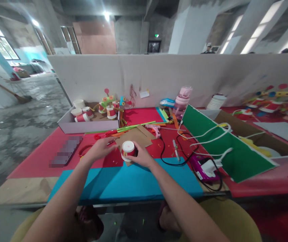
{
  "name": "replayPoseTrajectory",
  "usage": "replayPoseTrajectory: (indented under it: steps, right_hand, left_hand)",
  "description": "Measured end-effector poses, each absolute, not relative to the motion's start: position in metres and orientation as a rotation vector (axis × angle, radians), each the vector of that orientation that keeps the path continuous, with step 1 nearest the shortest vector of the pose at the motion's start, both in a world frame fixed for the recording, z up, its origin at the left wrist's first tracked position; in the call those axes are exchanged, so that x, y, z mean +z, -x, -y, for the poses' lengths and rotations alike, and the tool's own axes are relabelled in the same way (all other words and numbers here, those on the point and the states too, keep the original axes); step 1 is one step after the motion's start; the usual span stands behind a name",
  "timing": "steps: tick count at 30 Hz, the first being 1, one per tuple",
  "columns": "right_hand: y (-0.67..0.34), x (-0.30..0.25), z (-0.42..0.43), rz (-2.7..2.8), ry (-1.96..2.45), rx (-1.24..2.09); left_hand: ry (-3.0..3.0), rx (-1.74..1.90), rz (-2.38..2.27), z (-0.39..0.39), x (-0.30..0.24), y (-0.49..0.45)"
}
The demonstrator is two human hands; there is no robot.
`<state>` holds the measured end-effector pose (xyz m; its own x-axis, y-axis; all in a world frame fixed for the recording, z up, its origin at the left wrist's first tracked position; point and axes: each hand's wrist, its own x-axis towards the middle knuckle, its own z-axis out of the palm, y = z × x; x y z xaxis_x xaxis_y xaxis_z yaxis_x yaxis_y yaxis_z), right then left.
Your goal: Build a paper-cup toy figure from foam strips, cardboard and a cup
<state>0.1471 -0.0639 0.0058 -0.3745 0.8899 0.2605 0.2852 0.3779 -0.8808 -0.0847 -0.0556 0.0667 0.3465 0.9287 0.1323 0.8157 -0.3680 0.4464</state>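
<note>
My right hand (pixel 142 155) is closed around a red-and-white paper cup (pixel 128 151), thumb and fingers on its side. The cup's round white end faces up, with a faint pink mark on it. It is over the cardboard sheet (pixel 134 137), near the blue mat's far edge. My left hand (pixel 102 148) hovers to the left of the cup, fingers stretched towards it and apart from it. I see nothing held in that hand. Close by it lie red-handled scissors (pixel 97 136) and a red ring-shaped item (pixel 83 152).
A white box (pixel 91 127) of cups and colourful cup figures stands back left; a phone (pixel 67 151) lies in front. To the right are a pink glue gun (pixel 155 130), a white pen (pixel 176 149), a purple power strip (pixel 202 169), loose cables and a green panel (pixel 209 141).
</note>
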Motion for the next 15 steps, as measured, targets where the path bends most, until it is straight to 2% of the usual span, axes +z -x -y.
replayPoseTrajectory:
  steps: [5, 15]
  right_hand:
    - [-0.147, 0.008, 0.065, 1.898, 1.025, 0.919]
    - [-0.142, 0.007, 0.063, 1.890, 1.108, 0.796]
  left_hand:
    - [-2.402, 0.509, -1.914, -0.002, 0.080, 0.082]
    - [-2.631, 0.281, -1.711, -0.066, 0.064, 0.013]
